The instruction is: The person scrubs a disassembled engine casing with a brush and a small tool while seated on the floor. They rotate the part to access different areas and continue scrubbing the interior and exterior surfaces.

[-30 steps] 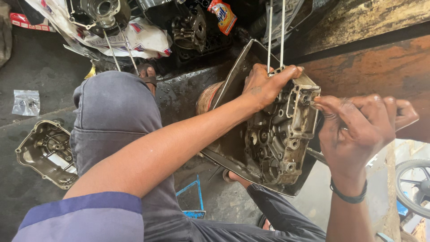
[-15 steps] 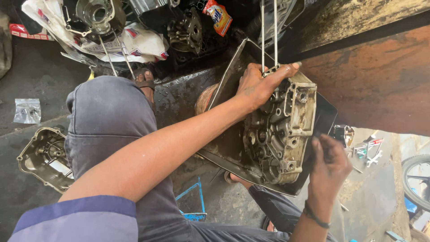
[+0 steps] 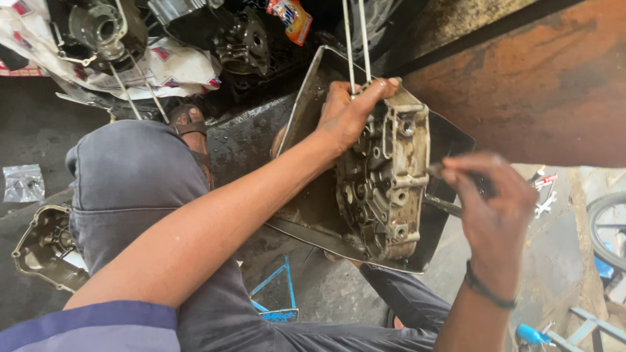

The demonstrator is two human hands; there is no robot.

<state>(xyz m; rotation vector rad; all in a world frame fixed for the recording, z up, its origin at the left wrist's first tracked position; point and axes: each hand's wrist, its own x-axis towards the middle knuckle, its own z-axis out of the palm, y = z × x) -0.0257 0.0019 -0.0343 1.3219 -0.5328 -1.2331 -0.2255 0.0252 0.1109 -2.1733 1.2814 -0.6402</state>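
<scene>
Here, centre of frame: a person seated on the ground works on an engine part over a pan.
Left hand [image 3: 352,114]: closed over the upper edge of the engine crankcase half [image 3: 385,176], fingers wrapped across its top beside the two long studs [image 3: 355,39], steadying it.
Right hand [image 3: 486,202]: fingers pinched shut around a slim dark tool [image 3: 450,207], blurred; its tip lies against the right flank of the casting. What kind of tool cannot be told.
Crankcase half: grey cast metal, ribbed and bored, standing on edge in the centre-right of the frame, its lower end resting in the pan.
Handling (judged): a rigid, weighty casting, likely oil-slick; thin flanges and mating faces look vulnerable to knocks. Best held by the thick outer rim or bosses, as the left hand does, not by the studs.
Metal pan [image 3: 450,133]: dark, shallow, tilted, directly under and behind the casting.
Knee in grey trousers [image 3: 130,182]: left of centre, beneath the left forearm.
Engine cover [image 3: 42,248]: lower left, lying on the floor, apart from the work.
Small plastic bag [image 3: 23,182]: left edge, on the floor.
Further engine parts on printed sheeting [image 3: 104,29]: upper left.
Rusty brown surface [image 3: 541,78]: upper right.
</scene>
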